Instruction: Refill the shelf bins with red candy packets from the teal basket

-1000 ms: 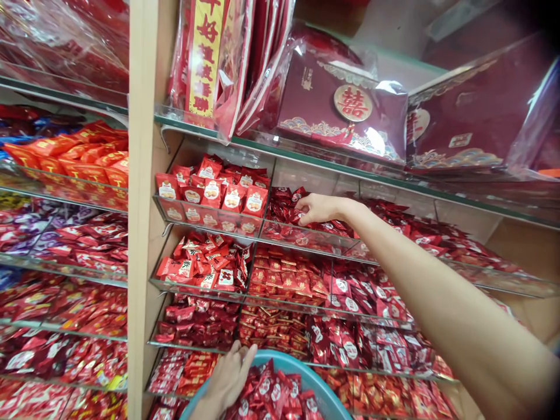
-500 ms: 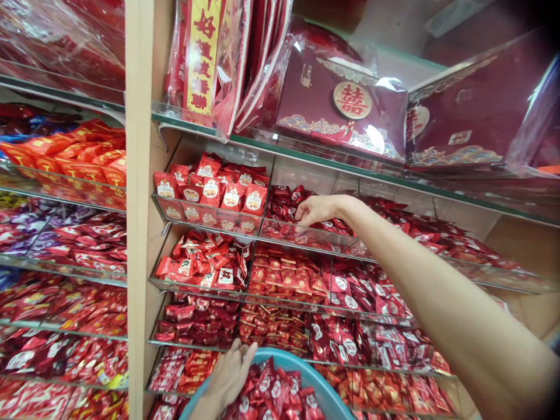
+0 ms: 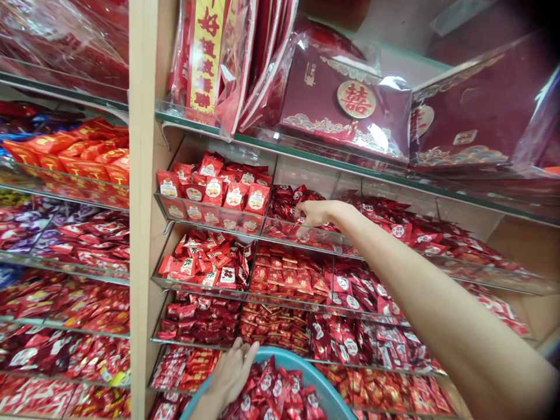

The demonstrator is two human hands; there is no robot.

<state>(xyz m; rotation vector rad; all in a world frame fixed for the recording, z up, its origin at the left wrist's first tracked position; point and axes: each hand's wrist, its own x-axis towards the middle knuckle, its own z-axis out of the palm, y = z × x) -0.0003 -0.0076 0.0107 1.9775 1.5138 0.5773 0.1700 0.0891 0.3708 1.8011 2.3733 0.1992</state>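
Observation:
My right hand (image 3: pixel 312 213) reaches into the upper shelf tray among small dark red wrapped packets (image 3: pixel 284 204). Its fingers are curled and point down behind the clear front lip; anything between them is hidden. Lower down, my left hand (image 3: pixel 231 373) lies over the left rim of a blue basin (image 3: pixel 312 367), fingers bent at the rim and thumb stretched out. Inside the basin is a heap of shiny red packets (image 3: pixel 280 388) with white round labels.
Clear-fronted trays of red packets (image 3: pixel 289 274) fill the tiers below. Above runs a glass shelf edge (image 3: pixel 332 166) carrying maroon gift boxes (image 3: pixel 324 99) in plastic. A wooden upright (image 3: pixel 143 233) separates another candy rack (image 3: pixel 74 233) on the left.
My right hand stays in the same tray, its wrist slightly farther left and its fingers more curled. The left hand and basin hold their place; the view has shifted slightly.

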